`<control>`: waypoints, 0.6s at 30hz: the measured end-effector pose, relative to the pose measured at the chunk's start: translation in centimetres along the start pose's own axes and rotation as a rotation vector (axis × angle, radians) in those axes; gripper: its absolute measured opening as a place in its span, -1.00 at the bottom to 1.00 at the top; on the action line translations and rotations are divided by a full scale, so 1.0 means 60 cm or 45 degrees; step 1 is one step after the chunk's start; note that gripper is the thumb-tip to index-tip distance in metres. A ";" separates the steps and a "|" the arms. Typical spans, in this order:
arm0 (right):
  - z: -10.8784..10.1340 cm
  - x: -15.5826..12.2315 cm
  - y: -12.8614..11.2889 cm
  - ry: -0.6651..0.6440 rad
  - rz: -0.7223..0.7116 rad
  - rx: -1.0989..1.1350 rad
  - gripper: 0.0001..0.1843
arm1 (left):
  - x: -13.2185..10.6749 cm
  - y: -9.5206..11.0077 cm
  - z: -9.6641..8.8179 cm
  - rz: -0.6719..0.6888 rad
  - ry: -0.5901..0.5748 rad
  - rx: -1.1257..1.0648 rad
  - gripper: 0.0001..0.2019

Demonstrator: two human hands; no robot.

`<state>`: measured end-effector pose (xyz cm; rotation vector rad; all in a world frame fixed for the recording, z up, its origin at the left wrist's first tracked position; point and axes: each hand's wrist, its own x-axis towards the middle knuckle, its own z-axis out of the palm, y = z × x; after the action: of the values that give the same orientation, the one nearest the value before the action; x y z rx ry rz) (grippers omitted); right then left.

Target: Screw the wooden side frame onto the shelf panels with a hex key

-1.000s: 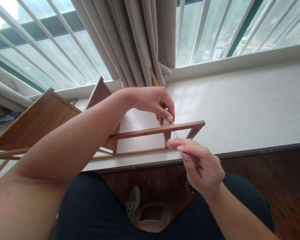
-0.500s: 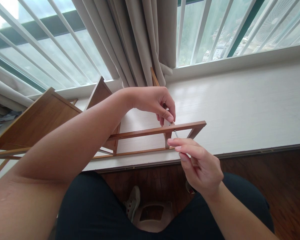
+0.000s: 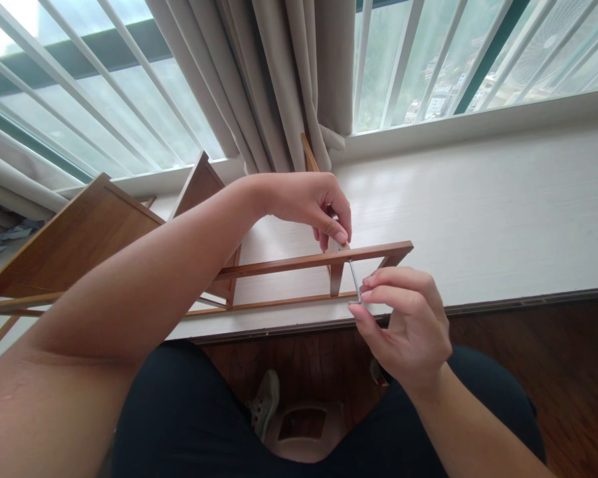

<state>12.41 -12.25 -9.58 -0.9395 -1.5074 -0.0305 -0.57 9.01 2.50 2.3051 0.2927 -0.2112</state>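
Note:
A brown wooden frame (image 3: 289, 264) with shelf panels lies on its side on the white ledge. Behind its near rail, my left hand (image 3: 329, 212) is closed in a pinch at a small pale piece against the wood; most of that piece is hidden by the fingers. On the near side, my right hand (image 3: 403, 318) pinches a thin metal hex key (image 3: 355, 282) between thumb and fingertips. The key's long arm reaches up to the underside of the rail, and its short bent end sits by the thumb.
Wooden panels (image 3: 74, 232) of the same piece stand tilted at the left. Grey curtains (image 3: 259, 79) hang behind, between barred windows (image 3: 428, 60). The white ledge (image 3: 478, 206) ends at a dark front edge, above a wooden floor with a small stool (image 3: 303, 431) between my legs.
My right hand has shifted slightly right, its fingers now lower on the hex key, so more of the key shows. The left hand and the frame have hardly moved.

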 end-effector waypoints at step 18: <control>0.001 -0.002 0.000 -0.088 0.061 0.085 -0.83 | 0.000 -0.001 0.000 -0.014 0.024 0.011 -0.80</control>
<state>12.34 -12.30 -9.69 -0.9305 -1.5395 0.0874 -0.57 9.07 2.48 2.3158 0.3145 -0.1968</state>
